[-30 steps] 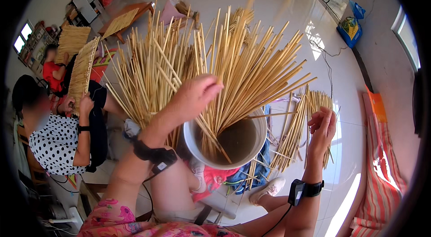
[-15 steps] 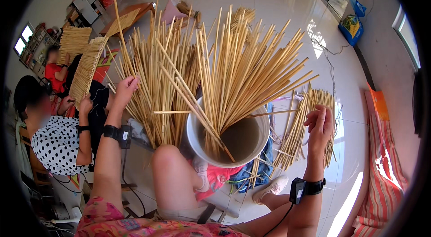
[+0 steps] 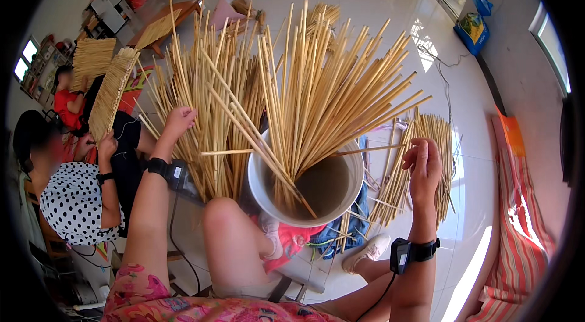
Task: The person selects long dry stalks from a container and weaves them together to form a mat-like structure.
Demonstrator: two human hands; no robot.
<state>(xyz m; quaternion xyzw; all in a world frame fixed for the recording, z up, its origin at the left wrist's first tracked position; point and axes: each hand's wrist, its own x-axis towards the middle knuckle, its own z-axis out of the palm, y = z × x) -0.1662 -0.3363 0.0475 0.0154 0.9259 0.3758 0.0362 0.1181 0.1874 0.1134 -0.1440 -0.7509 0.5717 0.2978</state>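
Observation:
A round grey bucket (image 3: 263,191) stands in front of my knee, packed with several long pale straw sticks (image 3: 329,96) fanning up and outward. My left hand (image 3: 178,122) is raised at the left side of the fan, fingers closed around one long stick (image 3: 172,35) that points upward. My right hand (image 3: 425,163) hovers to the right of the bucket, fingers loosely curled on the end of a thin horizontal stick (image 3: 372,149). Both wrists wear black bands.
A bundle of sticks (image 3: 420,163) lies on the shiny tiled floor at right. A person in a dotted top (image 3: 73,200) sits at left holding a woven stick mat (image 3: 109,93). A striped cloth (image 3: 524,224) lies far right; a low wooden table (image 3: 161,23) stands behind.
My left hand left the middle of the fan above the bucket, swung left and rose, now gripping a single stick. My right hand stayed by the bucket's right side.

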